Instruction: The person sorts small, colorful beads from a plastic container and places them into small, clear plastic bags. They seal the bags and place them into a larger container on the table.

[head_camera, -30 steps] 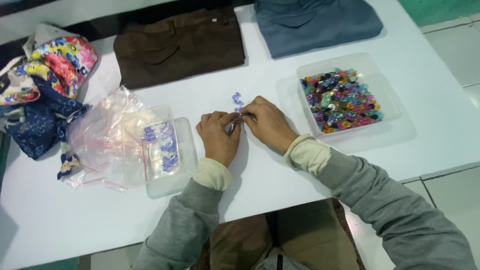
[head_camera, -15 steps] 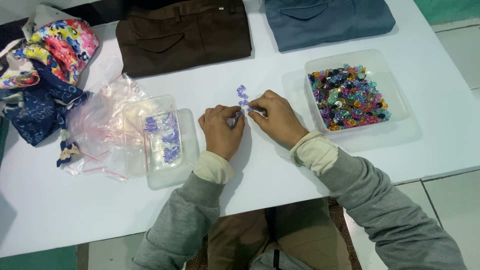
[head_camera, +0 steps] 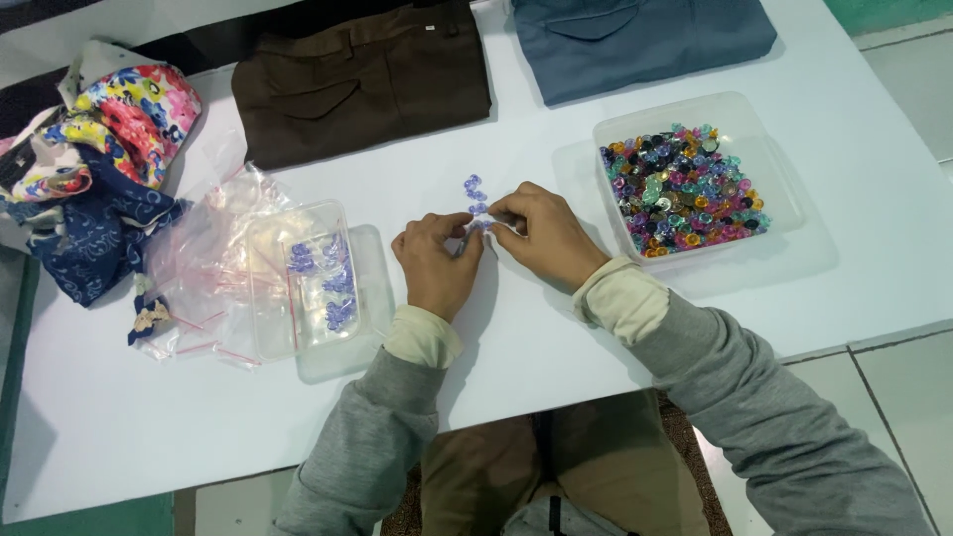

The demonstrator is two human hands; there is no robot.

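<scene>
Head view: my left hand [head_camera: 437,260] and my right hand [head_camera: 541,233] meet near the middle of the tabletop [head_camera: 516,337], fingertips of both pinched on a short string of pale purple beads [head_camera: 476,199] that trails away from me toward the far edge. What exactly sits between the fingertips is too small to tell. The pieces look tiny and smooth, so I judge a loosened pinch could let the string slip, and loose beads would roll on the bare white surface. Toward the right edge stands a clear tray [head_camera: 769,169] heaped with mixed coloured beads; my right sleeve lies near its corner and a careless elbow could nudge it. Toward the left edge a clear box [head_camera: 342,342] holds more purple pieces, with small plastic bags [head_camera: 199,263] lying against it. Folded brown trousers [head_camera: 362,74], a folded blue garment [head_camera: 640,40] and patterned cloth [head_camera: 99,159] lie along the far edge, well apart.
</scene>
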